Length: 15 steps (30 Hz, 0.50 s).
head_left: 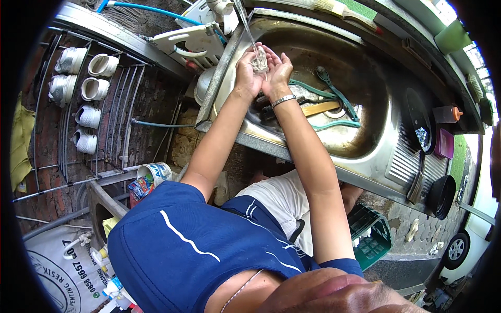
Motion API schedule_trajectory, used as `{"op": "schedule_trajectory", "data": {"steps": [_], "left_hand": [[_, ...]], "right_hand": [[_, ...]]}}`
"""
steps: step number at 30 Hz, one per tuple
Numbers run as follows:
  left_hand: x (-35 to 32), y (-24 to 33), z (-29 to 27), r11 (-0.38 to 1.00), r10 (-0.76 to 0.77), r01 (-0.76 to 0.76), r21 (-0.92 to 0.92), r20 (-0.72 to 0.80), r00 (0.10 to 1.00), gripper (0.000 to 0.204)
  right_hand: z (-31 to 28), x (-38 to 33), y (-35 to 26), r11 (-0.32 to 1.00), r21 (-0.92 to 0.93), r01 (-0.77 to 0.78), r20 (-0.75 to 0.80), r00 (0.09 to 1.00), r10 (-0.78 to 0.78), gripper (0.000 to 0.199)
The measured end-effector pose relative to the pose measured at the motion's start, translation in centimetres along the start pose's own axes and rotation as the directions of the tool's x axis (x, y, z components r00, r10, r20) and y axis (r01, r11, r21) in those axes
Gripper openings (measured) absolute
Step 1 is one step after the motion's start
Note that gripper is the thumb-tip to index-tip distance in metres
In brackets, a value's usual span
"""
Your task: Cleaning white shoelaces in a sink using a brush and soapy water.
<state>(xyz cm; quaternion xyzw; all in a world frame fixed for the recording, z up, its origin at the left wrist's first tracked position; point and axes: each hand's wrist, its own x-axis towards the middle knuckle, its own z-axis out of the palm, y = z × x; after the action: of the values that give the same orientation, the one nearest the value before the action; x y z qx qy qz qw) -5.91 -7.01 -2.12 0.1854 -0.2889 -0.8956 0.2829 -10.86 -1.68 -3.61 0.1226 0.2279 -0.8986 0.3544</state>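
Observation:
My left hand [247,74] and my right hand [278,73] are cupped together, palms up, over the near left corner of the metal sink [339,60]. A pale, looped bundle of what looks like shoelaces [259,62] lies in them. From the tap above, a stream of water [246,23] runs down onto the bundle. The right wrist wears a metal band [283,100]. Below and to the right of my hands, several green-handled brushes [342,96] and a brush with a yellowish wooden handle [319,108] rest in the basin.
White shoes [68,89] stand on a wire rack [121,101] at the left. A black pan [441,197], a wide paintbrush [416,188] and a squeeze bottle [446,115] sit around the ribbed drainboard [401,166]. Under it stands a green crate [380,242].

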Motion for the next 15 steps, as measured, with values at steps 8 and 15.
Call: {"op": "schedule_trajectory", "data": {"steps": [8,15], "left_hand": [[-1.7,1.0,-0.1,-0.018,0.696,-0.621,0.783,0.456,0.554,0.030],[-6.6,0.5,-0.7,0.416,0.509,-0.493,0.764,0.253,0.823,0.030]], "right_hand": [[1.3,-1.9,0.1,0.972,0.137,-0.192,0.225,0.962,0.158,0.044],[0.8,-0.8,-0.1,0.976,0.189,-0.111,0.226,0.972,0.067,0.045]]}}
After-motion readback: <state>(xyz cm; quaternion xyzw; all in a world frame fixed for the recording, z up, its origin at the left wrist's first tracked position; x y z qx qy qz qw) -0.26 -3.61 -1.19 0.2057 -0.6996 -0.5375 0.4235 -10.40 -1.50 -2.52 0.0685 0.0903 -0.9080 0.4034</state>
